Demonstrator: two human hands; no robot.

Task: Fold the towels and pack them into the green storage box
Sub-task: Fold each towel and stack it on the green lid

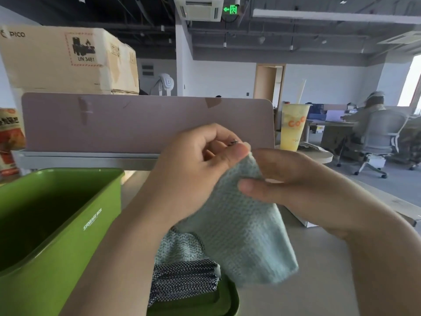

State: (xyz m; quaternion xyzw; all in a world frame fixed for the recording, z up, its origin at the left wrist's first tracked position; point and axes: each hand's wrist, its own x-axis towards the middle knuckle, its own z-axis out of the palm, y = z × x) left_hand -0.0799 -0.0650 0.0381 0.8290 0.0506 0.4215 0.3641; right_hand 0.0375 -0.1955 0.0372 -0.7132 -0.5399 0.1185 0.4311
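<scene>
A light blue towel [246,226] hangs in the air above the desk, held at its top edge by both hands. My left hand [193,169] pinches the upper corner between thumb and fingers. My right hand [289,179] grips the same top edge just to the right, thumb across the cloth. Under the hanging towel lie a pale speckled towel [180,247] and a dark black-and-white woven towel [184,281], the dark one resting on a green lid [218,304]. The green storage box [75,224] stands open at the lower left; its inside looks dark.
A mauve desk divider [136,122] runs behind the box. A yellow drink cup [293,126] stands at its right end. Cardboard boxes [68,60] are stacked behind on the left, a snack packet [10,137] at the far left. A person sits in an office chair [378,135] far right.
</scene>
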